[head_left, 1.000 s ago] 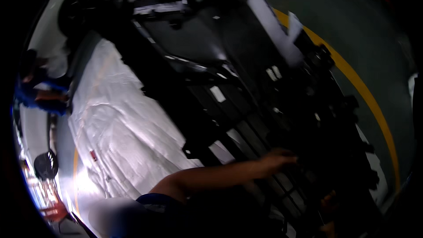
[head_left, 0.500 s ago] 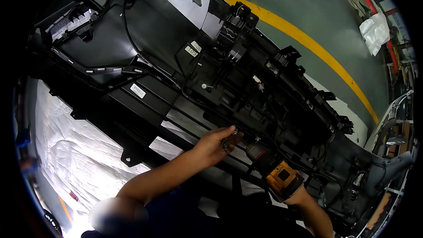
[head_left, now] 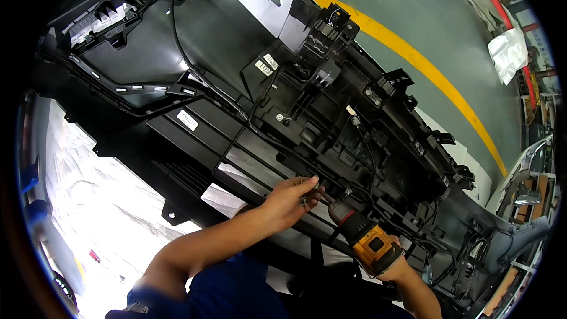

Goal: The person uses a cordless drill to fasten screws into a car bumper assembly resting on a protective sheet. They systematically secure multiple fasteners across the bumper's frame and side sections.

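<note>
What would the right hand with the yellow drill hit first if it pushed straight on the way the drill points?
Most likely the left hand, whose fingertips pinch a small fastener at the drill tip, then the black plastic panel behind. The right hand points up-left; depth is unclear.

We see a grey-green floor (head_left: 413,12) with a yellow stripe (head_left: 413,59); a white sheet (head_left: 100,201) lies under the large black panel (head_left: 236,82).

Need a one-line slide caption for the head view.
Left hand steadies a screw at the black plastic panel while right hand aims an orange power screwdriver.
</note>
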### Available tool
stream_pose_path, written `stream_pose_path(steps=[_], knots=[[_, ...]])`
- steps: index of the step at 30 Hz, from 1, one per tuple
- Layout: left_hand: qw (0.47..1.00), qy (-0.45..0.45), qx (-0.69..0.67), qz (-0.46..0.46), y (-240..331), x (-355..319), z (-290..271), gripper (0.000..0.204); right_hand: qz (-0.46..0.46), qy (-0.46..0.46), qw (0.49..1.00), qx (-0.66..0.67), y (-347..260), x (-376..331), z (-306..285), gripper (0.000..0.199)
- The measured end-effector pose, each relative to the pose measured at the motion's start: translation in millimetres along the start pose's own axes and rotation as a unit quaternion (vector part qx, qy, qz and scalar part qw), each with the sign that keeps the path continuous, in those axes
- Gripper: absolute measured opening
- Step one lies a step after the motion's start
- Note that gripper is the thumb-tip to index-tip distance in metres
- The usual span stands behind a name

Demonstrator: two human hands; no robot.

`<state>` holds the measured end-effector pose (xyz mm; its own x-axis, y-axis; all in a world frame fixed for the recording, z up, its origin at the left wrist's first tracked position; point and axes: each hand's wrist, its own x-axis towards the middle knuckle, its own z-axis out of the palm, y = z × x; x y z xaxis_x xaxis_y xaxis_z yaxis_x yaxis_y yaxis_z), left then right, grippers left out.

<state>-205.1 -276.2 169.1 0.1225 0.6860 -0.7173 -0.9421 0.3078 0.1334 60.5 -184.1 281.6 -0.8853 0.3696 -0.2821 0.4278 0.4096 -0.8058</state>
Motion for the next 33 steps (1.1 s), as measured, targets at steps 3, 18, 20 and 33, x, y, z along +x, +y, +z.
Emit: stream_pose_path(steps=[3,18,20,33], knots=[[1.0,0.014,0.009,-0.004,2.0,-4.2,3.3,0.024,-0.007,-0.009,1.0,-0.002,-7.4,8.2,-2.5,0.034],[0.803,0.055,0.572,0.159,46.8,6.6,10.3,0.034,0.108,-0.046,0.993,0.019,-1.9,66.1,-23.4,0.043],[0.753,0.034,0.642,0.142,63.6,8.4,20.1,0.035,0.101,-0.021,0.994,0.03,11.1,75.3,-24.1,0.041],[0.559,0.029,0.829,0.009,84.0,41.7,42.1,0.035,0.275,-0.067,0.942,0.184,5.2,107.9,-20.5,0.039]])
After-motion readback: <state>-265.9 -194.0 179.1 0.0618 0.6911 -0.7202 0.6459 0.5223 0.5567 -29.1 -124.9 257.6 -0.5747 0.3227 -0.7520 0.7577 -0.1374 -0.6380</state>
